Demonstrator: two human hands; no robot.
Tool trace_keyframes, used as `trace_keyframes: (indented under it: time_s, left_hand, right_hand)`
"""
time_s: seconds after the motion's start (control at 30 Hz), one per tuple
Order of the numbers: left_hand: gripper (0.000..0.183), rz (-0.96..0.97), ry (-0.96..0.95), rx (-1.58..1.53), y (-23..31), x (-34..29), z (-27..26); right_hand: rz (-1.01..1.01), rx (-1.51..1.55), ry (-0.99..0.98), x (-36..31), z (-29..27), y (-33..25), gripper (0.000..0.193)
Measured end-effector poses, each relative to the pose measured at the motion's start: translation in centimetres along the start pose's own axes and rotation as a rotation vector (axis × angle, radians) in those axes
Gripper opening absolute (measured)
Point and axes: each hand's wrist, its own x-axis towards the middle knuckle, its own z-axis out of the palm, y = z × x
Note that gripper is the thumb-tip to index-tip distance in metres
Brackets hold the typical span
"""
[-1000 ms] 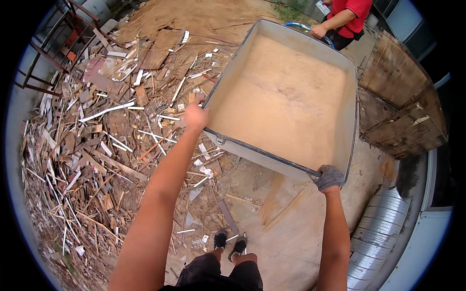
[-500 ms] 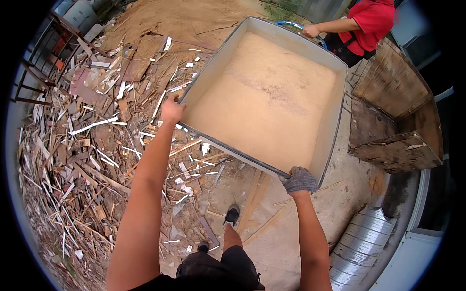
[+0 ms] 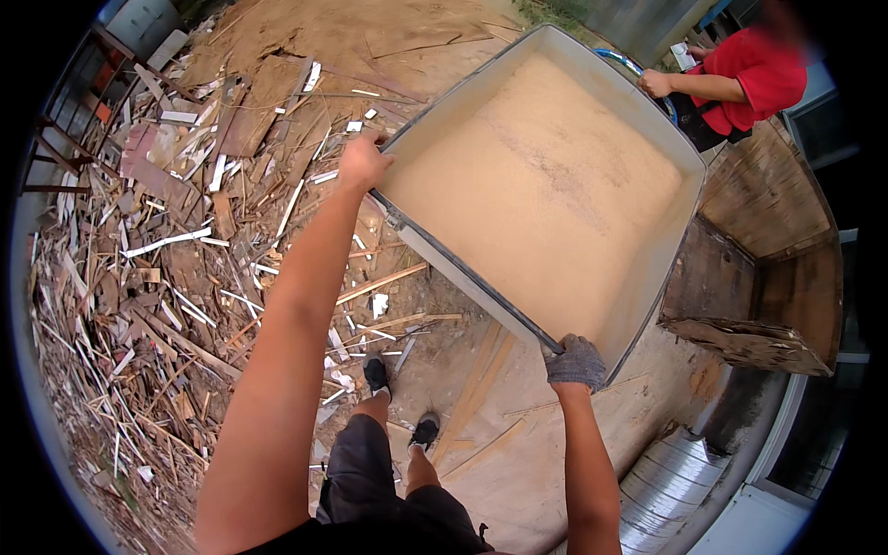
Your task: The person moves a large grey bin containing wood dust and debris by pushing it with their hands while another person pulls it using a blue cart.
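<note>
My bare left hand point(image 3: 363, 162) has its fingers curled over the rim of a large grey rectangular tub with a dark edge strip point(image 3: 686, 220), right at its near-left corner. My right hand point(image 3: 576, 363), in a grey knitted glove, grips the same near edge at its other end, by the near-right corner, fingers bent over the strip. The tub is out in front of me, slanting away to the right; I can't tell whether its underside touches the ground. A fine, tan, sawdust-like layer point(image 3: 555, 166) covers its floor, with a darker streak toward the far edge.

Just beyond that far edge, a co-worker's hand point(image 3: 656, 83), belonging to a person in a red shirt point(image 3: 760, 79), is beside a curved blue band point(image 3: 618, 60). Past the tub's right edge stands a weathered brown wooden crate point(image 3: 768, 194), with a silver ribbed duct point(image 3: 673, 488) nearer me. Broken boards and white strips point(image 3: 176, 314) litter the ground off the left edge. My dark shoes point(image 3: 376, 373) show below the near edge.
</note>
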Motion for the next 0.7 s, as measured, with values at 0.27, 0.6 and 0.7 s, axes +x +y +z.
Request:
trace_keyframes:
  time_s: [0.27, 0.6, 0.7]
  left_hand:
    - [0.041, 0.026, -0.067, -0.113, 4.3, 10.6, 4.2]
    - [0.026, 0.216, -0.114, -0.189, 11.4, 22.3, 8.1]
    - [0.023, 0.258, -0.121, -0.264, 13.9, 25.6, 10.7]
  right_hand:
    - [0.152, -0.078, -0.021, 5.7, -2.0, -2.3, 0.036]
    - [0.329, 0.02, -0.053, 12.8, -3.7, -5.2, 0.036]
    - [0.414, 0.065, -0.05, 14.6, -3.2, -4.6, 0.036]
